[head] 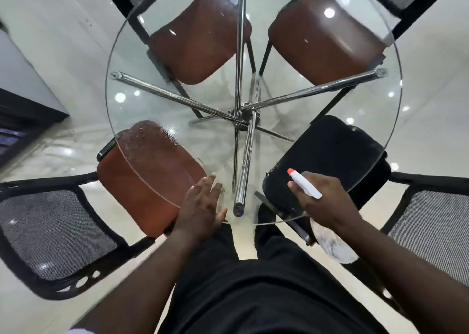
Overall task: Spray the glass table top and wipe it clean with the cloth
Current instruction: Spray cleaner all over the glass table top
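Gripping spray bottle (304, 183) in right hand (322, 201), over near glass edge

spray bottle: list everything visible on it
The spray bottle shows only its head: white plastic with an orange-red nozzle tip. The right hand grips it, fingers curled round it, hiding the body. It is held over the near right rim of the glass table top, nozzle pointing away from the person, towards the glass.
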{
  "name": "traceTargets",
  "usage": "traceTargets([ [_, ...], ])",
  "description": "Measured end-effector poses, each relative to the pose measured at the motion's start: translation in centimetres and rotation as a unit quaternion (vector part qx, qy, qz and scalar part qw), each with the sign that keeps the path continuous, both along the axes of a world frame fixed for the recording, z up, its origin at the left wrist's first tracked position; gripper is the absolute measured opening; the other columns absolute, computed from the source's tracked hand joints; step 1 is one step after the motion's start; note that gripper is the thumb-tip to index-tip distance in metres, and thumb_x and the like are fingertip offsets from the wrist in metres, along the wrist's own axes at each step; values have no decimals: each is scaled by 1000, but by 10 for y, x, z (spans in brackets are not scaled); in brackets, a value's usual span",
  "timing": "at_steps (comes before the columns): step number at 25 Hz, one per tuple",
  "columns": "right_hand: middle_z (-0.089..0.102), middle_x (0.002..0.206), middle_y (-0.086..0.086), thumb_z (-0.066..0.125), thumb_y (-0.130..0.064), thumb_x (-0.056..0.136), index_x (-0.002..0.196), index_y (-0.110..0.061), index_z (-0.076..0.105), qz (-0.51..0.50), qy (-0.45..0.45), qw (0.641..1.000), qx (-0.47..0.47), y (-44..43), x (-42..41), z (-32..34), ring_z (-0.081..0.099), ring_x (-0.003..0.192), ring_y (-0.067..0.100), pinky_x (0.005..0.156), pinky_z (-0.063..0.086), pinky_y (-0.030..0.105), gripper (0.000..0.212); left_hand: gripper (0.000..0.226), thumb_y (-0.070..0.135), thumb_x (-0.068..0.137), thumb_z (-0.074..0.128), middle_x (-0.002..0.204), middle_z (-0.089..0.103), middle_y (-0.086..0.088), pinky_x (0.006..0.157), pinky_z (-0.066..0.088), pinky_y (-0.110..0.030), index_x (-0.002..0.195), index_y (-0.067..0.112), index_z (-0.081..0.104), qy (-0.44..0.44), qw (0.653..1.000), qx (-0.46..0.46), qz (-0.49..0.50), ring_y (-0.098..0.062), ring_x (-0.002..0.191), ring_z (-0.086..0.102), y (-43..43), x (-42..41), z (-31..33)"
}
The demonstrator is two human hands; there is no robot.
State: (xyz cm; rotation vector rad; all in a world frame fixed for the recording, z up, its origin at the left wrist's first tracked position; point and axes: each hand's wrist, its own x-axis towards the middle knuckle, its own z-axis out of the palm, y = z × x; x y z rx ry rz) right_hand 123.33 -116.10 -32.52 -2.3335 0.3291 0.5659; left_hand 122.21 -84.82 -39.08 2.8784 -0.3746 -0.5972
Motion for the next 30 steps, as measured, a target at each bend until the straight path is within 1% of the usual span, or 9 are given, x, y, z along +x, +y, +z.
traceTargets([
  [6, 70, 81, 0, 58, -65, 94, 81, -28, 58, 61, -25, 998, 13, 56, 74, 17, 75, 70, 30, 70, 65, 51, 39, 78, 51, 91, 68, 169, 33, -11, 124, 34, -48, 155, 16, 44, 23, 999, 21, 7, -31, 153, 37, 22, 25, -3],
  [9, 72, 86, 2, 58, -58, 99, 89, -25, 63, 94, -34, 995, 6, 85, 108, 21, 76, 74, 32, 75, 65, 51, 35, 78, 52, 91, 68, 167, 36, -11, 123, 35, -49, 155, 16, 43, 19, 1000, 19, 14, -31, 152, 37, 31, 35, -4],
  [12, 73, 89, 4, 52, -64, 93, 92, -26, 66, 81, -37, 996, -8, 102, 131, 17, 77, 73, 33, 73, 66, 53, 41, 77, 53, 91, 64, 167, 37, -11, 124, 33, -48, 155, 17, 42, 25, 1000, 13, 13, -30, 153, 36, 39, 42, -7],
  [16, 74, 85, 1, 50, -63, 96, 99, -31, 69, 71, -68, 995, -26, 103, 161, 20, 75, 56, 19, 69, 66, 46, 37, 73, 51, 90, 65, 164, 40, -13, 123, 36, -48, 150, 15, 46, 24, 1000, -4, 1, -32, 151, 40, 42, 48, -7],
  [18, 73, 78, 1, 51, -56, 98, 92, -32, 69, 54, -84, 995, -25, 96, 172, 23, 72, 46, 13, 67, 65, 43, 30, 74, 51, 91, 67, 165, 39, -14, 123, 37, -48, 152, 15, 45, 25, 1000, -8, -3, -32, 152, 39, 39, 52, -4],
  [21, 71, 68, 3, 48, -56, 101, 82, -25, 65, 17, -87, 995, -53, 76, 170, 25, 69, 41, 11, 73, 64, 40, 40, 75, 49, 91, 70, 165, 39, -15, 123, 37, -49, 152, 13, 46, 24, 1000, -11, -11, -34, 151, 41, 29, 58, 2],
  [24, 74, 77, 4, 56, -49, 106, 91, -21, 69, -48, -72, 996, -27, 46, 150, 28, 72, 45, 17, 71, 63, 36, 35, 75, 48, 93, 70, 167, 37, -13, 125, 34, -48, 154, 13, 46, 23, 999, -19, -18, -34, 151, 41, 14, 61, 8],
  [27, 72, 74, 8, 62, -43, 106, 86, -15, 70, -110, -63, 992, 9, 10, 115, 25, 73, 46, 24, 68, 65, 46, 35, 75, 50, 96, 64, 170, 31, -10, 129, 25, -47, 158, 16, 41, 29, 999, -13, -41, -31, 154, 36, -7, 58, 11],
  [30, 71, 68, 6, 64, -42, 105, 76, -14, 66, -137, -45, 990, -3, -18, 74, 19, 72, 43, 22, 61, 65, 50, 40, 75, 50, 97, 63, 171, 28, -9, 130, 22, -46, 159, 17, 38, 39, 997, -17, -61, -31, 156, 33, -24, 48, 12],
])
